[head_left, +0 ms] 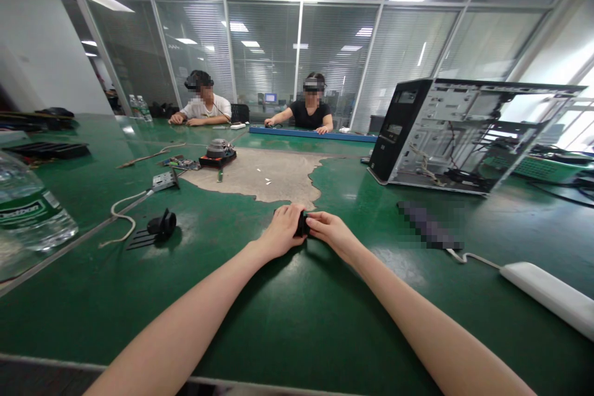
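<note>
A small black part [302,223] is held between my two hands, just above the green table [297,315]. My left hand [284,230] wraps round its left side, the fingers over the top. From the right, my right hand [330,229] pinches it with thumb and fingertips. Most of the part is hidden by the fingers. Further left, a black plastic piece with thin prongs [162,226] lies on the table, beside a metal bracket [165,180] and a pale cable [121,213].
An open computer case [436,136] stands at the right. A water bottle [32,204] is at the left edge, a white power strip [547,294] at the lower right. A heatsink fan [219,151] lies beyond my hands. Two people sit across the table.
</note>
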